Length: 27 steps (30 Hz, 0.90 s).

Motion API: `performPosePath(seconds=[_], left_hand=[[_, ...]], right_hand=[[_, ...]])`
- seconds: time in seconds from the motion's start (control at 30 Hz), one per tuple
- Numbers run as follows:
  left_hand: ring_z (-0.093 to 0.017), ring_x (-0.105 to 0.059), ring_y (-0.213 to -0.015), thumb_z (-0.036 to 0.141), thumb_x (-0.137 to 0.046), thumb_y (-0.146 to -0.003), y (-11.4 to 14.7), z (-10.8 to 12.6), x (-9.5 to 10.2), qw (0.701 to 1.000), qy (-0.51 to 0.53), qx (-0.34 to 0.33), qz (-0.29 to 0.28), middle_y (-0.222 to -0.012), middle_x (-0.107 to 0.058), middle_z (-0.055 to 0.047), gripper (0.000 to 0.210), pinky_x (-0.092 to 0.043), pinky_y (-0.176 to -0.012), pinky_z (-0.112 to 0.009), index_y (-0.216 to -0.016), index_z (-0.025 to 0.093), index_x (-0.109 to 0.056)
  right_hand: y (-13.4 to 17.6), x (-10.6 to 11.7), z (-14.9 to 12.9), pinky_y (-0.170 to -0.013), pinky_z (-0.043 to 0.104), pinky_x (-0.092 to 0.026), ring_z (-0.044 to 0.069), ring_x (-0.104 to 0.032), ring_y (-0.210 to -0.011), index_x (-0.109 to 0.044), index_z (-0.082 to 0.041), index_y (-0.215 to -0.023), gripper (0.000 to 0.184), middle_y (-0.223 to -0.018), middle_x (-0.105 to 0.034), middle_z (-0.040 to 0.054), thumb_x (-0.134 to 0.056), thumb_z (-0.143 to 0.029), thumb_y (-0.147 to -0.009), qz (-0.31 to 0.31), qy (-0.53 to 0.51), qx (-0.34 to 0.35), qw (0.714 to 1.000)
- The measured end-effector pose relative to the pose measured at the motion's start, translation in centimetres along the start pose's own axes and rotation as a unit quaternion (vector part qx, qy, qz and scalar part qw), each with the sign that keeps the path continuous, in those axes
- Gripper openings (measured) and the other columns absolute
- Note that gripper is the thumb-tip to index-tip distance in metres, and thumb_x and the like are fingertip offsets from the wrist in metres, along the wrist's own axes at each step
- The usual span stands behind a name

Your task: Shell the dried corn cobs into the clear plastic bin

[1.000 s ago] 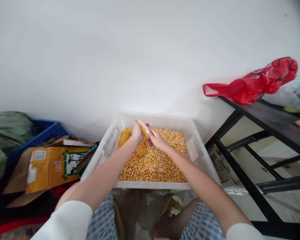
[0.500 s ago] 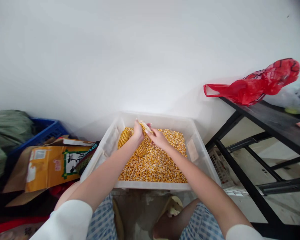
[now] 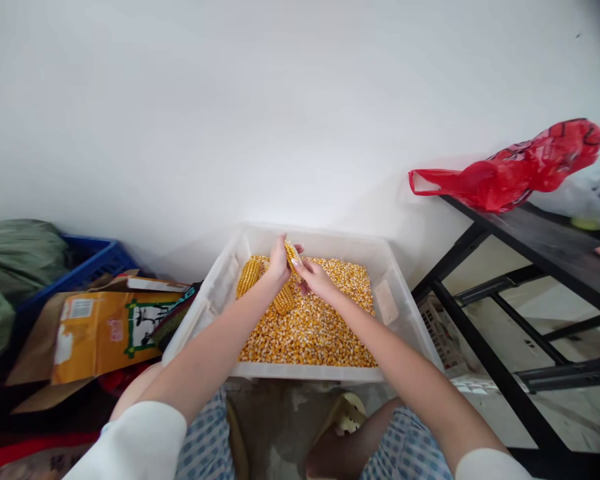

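**One cob [image 3: 291, 253] gripped between left hand [image 3: 279, 262] and right hand [image 3: 317, 279], above a tub of kernels**

Seen from the wearer's head, with 12 o'clock straight ahead at the wall, both arms reach forward to meet over a whitish tub [image 3: 310, 371]. The cob is at the meeting point, above the loose yellow kernels [image 3: 325, 327]. It is tilted, its long axis running from about 11 o'clock at the far end to 5 o'clock at the near end.

The left hand is closed along the cob's 9 o'clock side. The right hand comes in from 4 o'clock, its thumb against the near end and its fingers curled in below. Both hands touch the cob, so neither is nearer; the right is closer to its lower tip. Some fingertips are hidden behind it.

Two more cobs lie on the kernels, partly covered by the left arm: a lower cob [image 3: 283, 301] toward 7 o'clock from the hands, and an outer cob [image 3: 249, 276] toward 8 o'clock, near the tub's side. Well apart, at 2 o'clock, a red bag [image 3: 510, 179] rests on a black surface [image 3: 555, 233].
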<state>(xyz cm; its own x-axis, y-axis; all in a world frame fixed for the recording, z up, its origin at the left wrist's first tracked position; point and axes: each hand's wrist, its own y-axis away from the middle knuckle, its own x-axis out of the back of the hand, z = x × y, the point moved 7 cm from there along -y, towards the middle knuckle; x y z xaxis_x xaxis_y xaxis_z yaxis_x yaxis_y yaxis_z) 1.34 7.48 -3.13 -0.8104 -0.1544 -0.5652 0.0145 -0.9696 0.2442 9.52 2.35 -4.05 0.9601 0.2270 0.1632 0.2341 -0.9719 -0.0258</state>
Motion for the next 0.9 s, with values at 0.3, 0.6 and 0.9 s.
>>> performPosePath(seconds=[0.3,0.6,0.9], left_hand=[[-0.017,-0.058,-0.055,0.055,-0.042,-0.071,0.3,-0.2,-0.2,1.0,-0.014,0.005,-0.016,-0.047,-0.054,-0.004,0.043,-0.045,-0.056,-0.026,-0.062,0.015,-0.054],[-0.018,-0.06,-0.063,0.051,-0.037,-0.075,0.6,-0.8,-1.1,0.999,-0.013,0.004,-0.041,-0.054,-0.059,-0.006,0.043,-0.047,-0.065,-0.028,-0.071,0.013,-0.056],[-0.018,-0.061,-0.062,0.053,-0.036,-0.076,0.7,-1.5,-1.5,0.997,-0.003,0.02,-0.07,-0.054,-0.059,-0.004,0.044,-0.047,-0.064,-0.028,-0.072,0.015,-0.056]], right_hand=[[0.5,0.6,0.0,-0.032,0.02,-0.038,0.011,-0.048,-0.035,-0.056,-0.016,-0.087,0.061,-0.049,-0.05,-0.0008,-0.019,-0.065,-0.083,0.098,0.061,-0.01,0.993],[0.6,1.3,-1.1,-0.043,0.021,-0.041,0.011,-0.051,-0.045,-0.057,-0.018,-0.091,0.055,-0.065,-0.055,0.0004,-0.029,-0.065,-0.08,0.1,0.144,0.028,0.984],[0.7,2.0,-1.2,-0.045,0.026,-0.043,0.014,-0.052,-0.049,-0.054,-0.023,-0.112,0.062,-0.074,-0.06,0.0031,-0.013,-0.061,-0.086,0.128,0.109,0.027,0.985]])
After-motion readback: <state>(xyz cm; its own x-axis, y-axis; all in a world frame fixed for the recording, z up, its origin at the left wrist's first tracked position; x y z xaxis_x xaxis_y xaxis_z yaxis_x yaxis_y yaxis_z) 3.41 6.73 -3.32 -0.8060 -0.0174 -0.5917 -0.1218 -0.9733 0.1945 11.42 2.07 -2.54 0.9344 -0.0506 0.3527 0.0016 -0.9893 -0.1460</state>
